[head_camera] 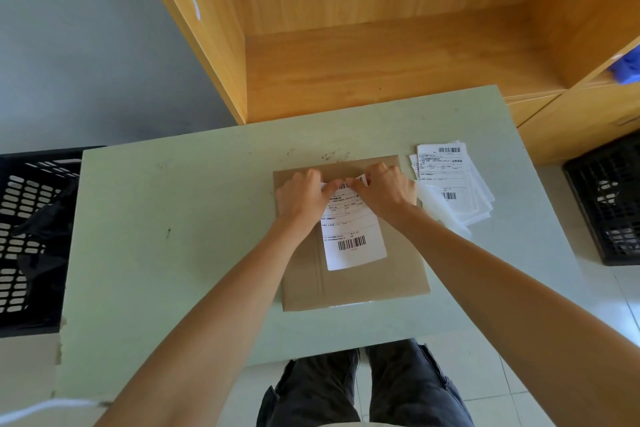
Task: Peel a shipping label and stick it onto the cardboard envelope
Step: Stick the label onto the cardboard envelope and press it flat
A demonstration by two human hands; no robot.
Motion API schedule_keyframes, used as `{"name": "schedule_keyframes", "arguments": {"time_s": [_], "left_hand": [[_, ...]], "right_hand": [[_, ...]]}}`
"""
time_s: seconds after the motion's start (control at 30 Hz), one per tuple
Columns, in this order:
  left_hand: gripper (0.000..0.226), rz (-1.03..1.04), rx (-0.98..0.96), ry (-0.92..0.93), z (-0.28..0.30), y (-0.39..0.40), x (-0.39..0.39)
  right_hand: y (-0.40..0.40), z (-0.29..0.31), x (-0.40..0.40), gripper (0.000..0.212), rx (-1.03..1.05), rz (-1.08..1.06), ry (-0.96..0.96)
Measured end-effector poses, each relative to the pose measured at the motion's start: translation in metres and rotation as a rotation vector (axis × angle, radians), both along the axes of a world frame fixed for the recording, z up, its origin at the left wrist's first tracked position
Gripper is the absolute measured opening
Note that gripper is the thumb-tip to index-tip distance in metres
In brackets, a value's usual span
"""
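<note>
Pale table [145,218]: both hands' fingers [332,188] pinch shipping label [353,239], hiding its top

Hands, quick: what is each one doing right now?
Left hand: pinched shut on the label's top edge.
Right hand: pinched shut on the same edge, over the envelope.

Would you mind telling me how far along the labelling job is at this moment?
Done: the brown cardboard envelope lies flat on the pale green table, with one white barcoded shipping label over it. In hand: the left hand and right hand pinch its far edge, seemingly peeling. Left: sticking it down; whether any backing is off cannot be told.
</note>
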State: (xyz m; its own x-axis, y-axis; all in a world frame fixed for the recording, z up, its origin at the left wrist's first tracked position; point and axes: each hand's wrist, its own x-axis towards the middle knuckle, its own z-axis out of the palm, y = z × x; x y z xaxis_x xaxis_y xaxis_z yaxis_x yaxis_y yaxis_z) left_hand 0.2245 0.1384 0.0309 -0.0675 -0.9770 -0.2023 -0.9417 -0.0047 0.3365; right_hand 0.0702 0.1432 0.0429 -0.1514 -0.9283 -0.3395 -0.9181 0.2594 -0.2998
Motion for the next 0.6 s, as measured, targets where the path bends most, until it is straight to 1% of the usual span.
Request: {"name": "schedule_keyframes", "arguments": {"time_s": [0.23, 0.37, 0.6], "left_hand": [[0.055, 0.012, 0.01, 0.008, -0.002, -0.003, 0.0], [0.055, 0.051, 0.046, 0.038, -0.003, -0.004, 0.004], [0.059, 0.059, 0.065, 0.071, -0.003, -0.005, 0.012]], "right_hand": [[-0.004, -0.006, 0.001, 0.056, 0.013, 0.011, 0.058], [-0.007, -0.005, -0.004, 0.055, 0.045, -0.041, 0.048], [-0.011, -0.011, -0.017, 0.063, 0.077, -0.119, 0.049]]}}
